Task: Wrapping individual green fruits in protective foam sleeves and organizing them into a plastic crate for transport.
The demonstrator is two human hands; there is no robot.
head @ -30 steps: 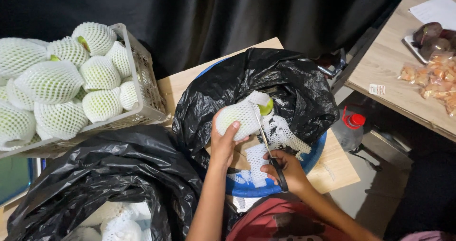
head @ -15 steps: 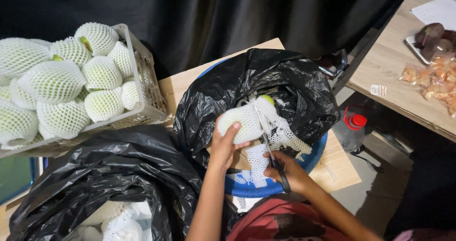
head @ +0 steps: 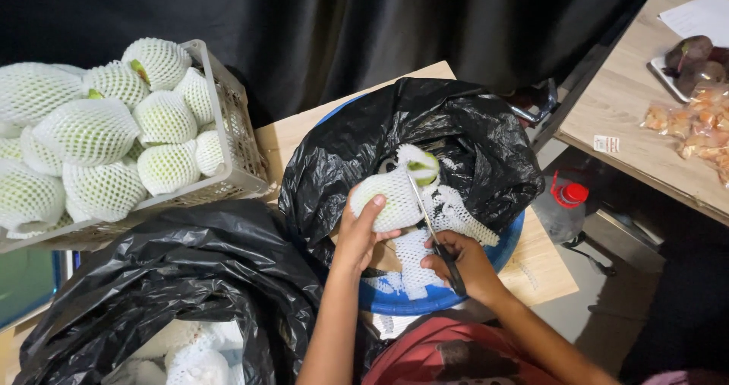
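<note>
Head view: the left hand (head: pixel 357 233) has its fingers closed around a net-wrapped fruit (head: pixel 395 195) over the black-lined blue tub (head: pixel 425 298). The fruit's long axis runs up-right. The right hand (head: pixel 463 260), just right of it, grips scissors (head: pixel 433 233), whose blades lie along the netting.

fruit in hand (head: pixel 395 195): pale green, wrapped in white foam net
scissors (head: pixel 437 237): silver blades, black handles
bin bag (head: pixel 456 134): glossy black
tub rim (head: pixel 425 301): blue
crate (head: pixel 235 157) at nine o'clock: grey lattice
bottle cap (head: pixel 571 194) at three o'clock: red
</note>
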